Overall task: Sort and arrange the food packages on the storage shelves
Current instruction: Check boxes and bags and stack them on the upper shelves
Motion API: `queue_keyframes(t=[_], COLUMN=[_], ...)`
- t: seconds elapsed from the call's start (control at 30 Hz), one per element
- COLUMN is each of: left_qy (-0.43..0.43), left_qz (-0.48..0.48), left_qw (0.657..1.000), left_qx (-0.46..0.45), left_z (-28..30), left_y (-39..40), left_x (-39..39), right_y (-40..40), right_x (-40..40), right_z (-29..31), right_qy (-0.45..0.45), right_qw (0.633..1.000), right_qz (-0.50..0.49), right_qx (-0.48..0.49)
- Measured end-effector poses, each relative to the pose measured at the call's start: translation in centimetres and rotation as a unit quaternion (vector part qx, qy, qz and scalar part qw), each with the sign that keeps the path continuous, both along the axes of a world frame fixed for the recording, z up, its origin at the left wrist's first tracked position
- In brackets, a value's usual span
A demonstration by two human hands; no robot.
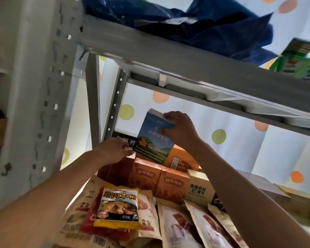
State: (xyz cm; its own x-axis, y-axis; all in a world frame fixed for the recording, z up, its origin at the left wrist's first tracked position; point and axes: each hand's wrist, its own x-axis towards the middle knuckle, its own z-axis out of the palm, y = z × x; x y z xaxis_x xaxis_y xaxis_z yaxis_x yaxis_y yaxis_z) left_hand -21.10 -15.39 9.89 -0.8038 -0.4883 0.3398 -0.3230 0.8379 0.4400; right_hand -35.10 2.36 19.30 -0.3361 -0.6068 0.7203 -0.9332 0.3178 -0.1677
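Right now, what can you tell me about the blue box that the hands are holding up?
The blue box looks like printed cardboard, with a blue sky, green hills, an orange flower and pale writing. It stands tilted on orange boxes. The right hand grips its top corner; the left hand pinches near its lower left edge, by a black box.

A grey metal shelving rack (168, 56) crosses the frame from upper left to right. On its upper shelf lies a crumpled blue bag (204, 24). At lower centre, the lower shelf carries orange boxes (159, 181) and flat pouches (183, 228).
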Motion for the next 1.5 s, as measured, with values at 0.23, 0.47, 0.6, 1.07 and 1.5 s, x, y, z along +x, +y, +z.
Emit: queue_keyframes(t=[0.23,0.47,0.6,1.07,1.5], left_qy=[0.145,0.229,0.273,0.355,0.112], left_qz=[-0.061,-0.070,-0.063,-0.061,-0.076], left_qw=[0.983,0.956,0.928,0.874,0.989], left_qx=[0.093,0.172,0.247,0.327,0.061], left_z=[0.7,0.1,0.2,1.6,-0.2], left_y=[1.3,1.7,1.3,1.8,1.3], left_x=[0.8,2.0,2.8,2.9,1.1], right_y=[1.8,2.3,2.3,3.0,1.9], right_x=[0.3,0.7,0.6,1.6,-0.9], right_z=[0.2,0.1,0.1,-1.8,-0.9], right_qy=[-0.173,-0.264,-0.258,-0.008,-0.027], right_qw=[0.980,0.957,0.961,0.997,0.998], right_qz=[0.072,0.094,0.096,0.079,0.033], right_qx=[-0.072,-0.071,-0.035,0.004,-0.050])
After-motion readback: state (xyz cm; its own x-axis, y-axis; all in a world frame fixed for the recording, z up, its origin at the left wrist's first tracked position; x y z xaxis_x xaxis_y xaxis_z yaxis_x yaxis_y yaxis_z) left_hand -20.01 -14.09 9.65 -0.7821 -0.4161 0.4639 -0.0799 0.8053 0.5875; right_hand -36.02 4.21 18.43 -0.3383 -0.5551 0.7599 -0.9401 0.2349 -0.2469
